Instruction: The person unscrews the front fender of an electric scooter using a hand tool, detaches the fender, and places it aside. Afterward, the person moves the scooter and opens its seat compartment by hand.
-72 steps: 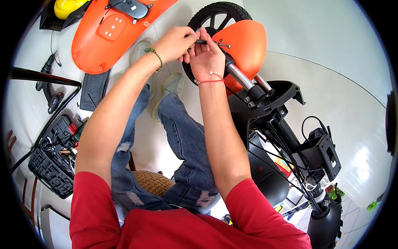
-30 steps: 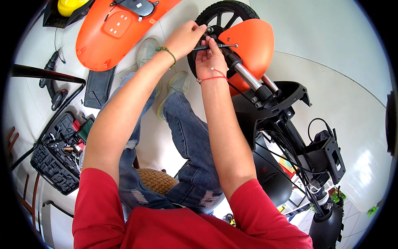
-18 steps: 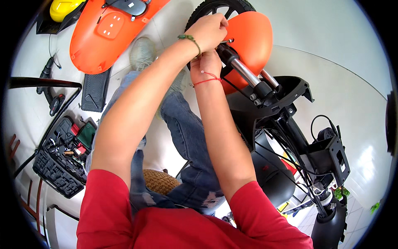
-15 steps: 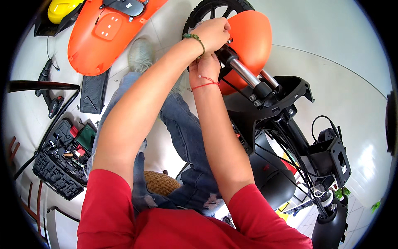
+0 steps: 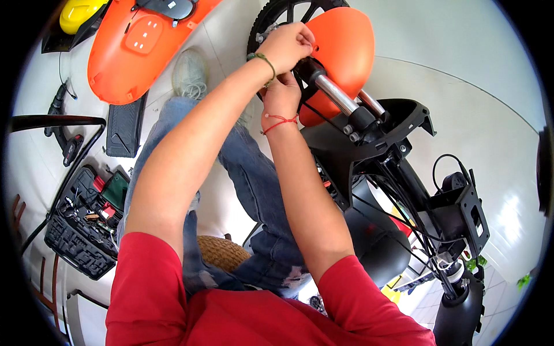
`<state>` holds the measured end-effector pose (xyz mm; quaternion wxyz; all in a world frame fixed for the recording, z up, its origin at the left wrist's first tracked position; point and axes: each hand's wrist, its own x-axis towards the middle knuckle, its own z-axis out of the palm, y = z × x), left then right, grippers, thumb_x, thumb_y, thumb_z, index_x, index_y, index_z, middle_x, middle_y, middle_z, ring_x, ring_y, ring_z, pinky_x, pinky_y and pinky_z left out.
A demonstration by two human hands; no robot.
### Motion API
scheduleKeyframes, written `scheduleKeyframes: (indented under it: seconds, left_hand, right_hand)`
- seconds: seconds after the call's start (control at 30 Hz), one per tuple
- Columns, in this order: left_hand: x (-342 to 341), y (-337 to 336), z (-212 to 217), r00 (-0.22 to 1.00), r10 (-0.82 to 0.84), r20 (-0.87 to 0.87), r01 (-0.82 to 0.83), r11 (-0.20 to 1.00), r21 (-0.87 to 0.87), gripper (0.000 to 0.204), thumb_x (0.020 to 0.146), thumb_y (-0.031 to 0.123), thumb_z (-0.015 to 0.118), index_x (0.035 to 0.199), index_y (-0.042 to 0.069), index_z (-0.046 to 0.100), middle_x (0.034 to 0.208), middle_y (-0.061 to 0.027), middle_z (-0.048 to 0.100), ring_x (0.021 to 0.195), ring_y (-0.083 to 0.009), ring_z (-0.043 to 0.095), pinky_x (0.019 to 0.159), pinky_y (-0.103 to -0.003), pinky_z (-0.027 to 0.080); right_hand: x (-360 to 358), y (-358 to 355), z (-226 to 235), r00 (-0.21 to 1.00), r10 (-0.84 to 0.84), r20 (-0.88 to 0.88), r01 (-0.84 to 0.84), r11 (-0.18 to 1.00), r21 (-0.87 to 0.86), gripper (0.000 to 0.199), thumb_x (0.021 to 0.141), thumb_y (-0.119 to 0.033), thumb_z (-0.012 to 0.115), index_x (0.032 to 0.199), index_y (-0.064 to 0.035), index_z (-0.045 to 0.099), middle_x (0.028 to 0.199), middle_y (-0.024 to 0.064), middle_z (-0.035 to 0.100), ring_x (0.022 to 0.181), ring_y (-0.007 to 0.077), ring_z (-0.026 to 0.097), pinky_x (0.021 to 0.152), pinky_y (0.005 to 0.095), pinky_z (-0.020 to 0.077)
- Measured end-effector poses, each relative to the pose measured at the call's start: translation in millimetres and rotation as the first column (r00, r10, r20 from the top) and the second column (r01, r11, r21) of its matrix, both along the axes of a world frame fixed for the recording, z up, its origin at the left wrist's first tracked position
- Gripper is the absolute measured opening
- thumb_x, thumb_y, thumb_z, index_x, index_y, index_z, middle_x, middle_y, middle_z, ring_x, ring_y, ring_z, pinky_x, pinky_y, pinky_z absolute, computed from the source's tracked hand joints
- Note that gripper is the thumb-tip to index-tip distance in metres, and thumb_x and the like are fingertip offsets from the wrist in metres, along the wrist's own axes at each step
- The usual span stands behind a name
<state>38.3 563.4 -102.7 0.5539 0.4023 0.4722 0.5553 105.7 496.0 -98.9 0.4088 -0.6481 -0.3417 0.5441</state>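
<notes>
- Since a second ago, the left hand [image 5: 288,46] has moved from beside the wheel [image 5: 259,22] to the near edge of the orange mudguard [image 5: 349,55].
- Over the same span the right hand [image 5: 283,97], which lay palm up with a slim tool across its fingers, has drawn in just below the left one, and its palm is no longer spread.
- Left fingers [image 5: 305,38]: bent well inward, tips bunched close together beside a small dark hole [image 5: 315,49] in the mudguard. The gap between thumb and fingertips is hidden, so whether anything is pinched there can't be made out, nor whether the tips touch the orange surface.
- Right fingers: half curled, thumb raised, their ends partly covered by the left hand. How far apart they stand, and what they hold, is hidden.
- Where the work is: the mudguard sits over the wheel at the upper middle of the view, to the right of both hands; a chrome fork tube [image 5: 337,95] slants down and right from just beside them.
- On the floor to the left are an orange body panel [image 5: 112,75], a dark ridged board [image 5: 124,127] with a thin bent rod on it, a black power tool [image 5: 56,109] and a spread-out tool case [image 5: 78,239].
- A black seat [image 5: 381,254] lies beyond the right forearm.
</notes>
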Motion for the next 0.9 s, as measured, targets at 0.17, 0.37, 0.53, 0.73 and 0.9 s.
scheduleKeyframes:
  seconds: [0.17, 0.37, 0.53, 0.73, 0.9]
  left_hand:
    - [-36, -14, 1, 0.902, 0.271, 0.337, -0.196, 0.951, -0.239, 0.020, 0.085, 0.008, 0.055, 0.102, -0.003, 0.055, 0.092, -0.0101, 0.061, 0.080, -0.0144, 0.061, 0.073, -0.026, 0.050]
    - [-97, -69, 16, 0.830, 0.424, 0.362, -0.270, 0.874, -0.403, 0.016, 0.086, 0.017, 0.049, 0.091, 0.003, 0.056, 0.080, -0.0010, 0.053, 0.071, -0.0096, 0.050, 0.066, -0.023, 0.042]
    - [-102, -104, 9, 0.965, 0.257, -0.050, -0.253, 0.869, -0.426, 0.036, 0.091, 0.036, 0.043, 0.084, 0.004, 0.059, 0.066, -0.0018, 0.054, 0.063, -0.0112, 0.049, 0.059, -0.026, 0.038]
    - [-84, -77, -13, 0.969, 0.247, 0.019, -0.229, 0.922, -0.311, 0.045, 0.094, 0.043, 0.043, 0.091, 0.001, 0.057, 0.066, -0.0035, 0.055, 0.065, -0.0125, 0.051, 0.062, -0.027, 0.040]
    - [-75, -69, -10, 0.962, 0.245, -0.124, -0.260, 0.957, -0.126, 0.033, 0.094, 0.030, 0.049, 0.097, -0.002, 0.057, 0.081, -0.0092, 0.062, 0.077, -0.0141, 0.058, 0.073, -0.028, 0.045]
  right_hand:
    - [-9, -15, 19, 0.983, 0.185, 0.016, -0.184, 0.982, -0.045, 0.010, 0.086, -0.013, 0.061, 0.087, -0.0028, 0.061, 0.069, -0.0019, 0.056, 0.056, 0.0046, 0.048, 0.050, 0.0201, 0.0367]
    - [-25, 10, 31, 0.890, 0.057, -0.453, -0.167, 0.964, -0.205, 0.018, 0.090, -0.020, 0.057, 0.095, -0.0030, 0.057, 0.087, 0.0070, 0.063, 0.076, 0.0128, 0.058, 0.062, 0.0232, 0.0436]
    - [-47, 26, 19, 0.759, -0.184, -0.624, -0.003, 0.958, -0.287, 0.022, 0.095, -0.022, 0.049, 0.103, -0.0019, 0.053, 0.106, 0.0093, 0.060, 0.090, 0.0188, 0.057, 0.074, 0.0264, 0.0467]
    - [-55, 28, 6, 0.711, -0.159, -0.685, 0.038, 0.981, -0.188, 0.021, 0.097, -0.024, 0.044, 0.101, -0.0054, 0.053, 0.108, 0.0053, 0.058, 0.091, 0.0159, 0.053, 0.072, 0.0322, 0.0443]
    - [-51, 44, 2, 0.728, -0.147, -0.670, 0.071, 0.988, -0.140, 0.016, 0.096, -0.021, 0.046, 0.101, -0.0074, 0.053, 0.108, 0.0041, 0.057, 0.090, 0.0141, 0.052, 0.076, 0.0290, 0.0427]
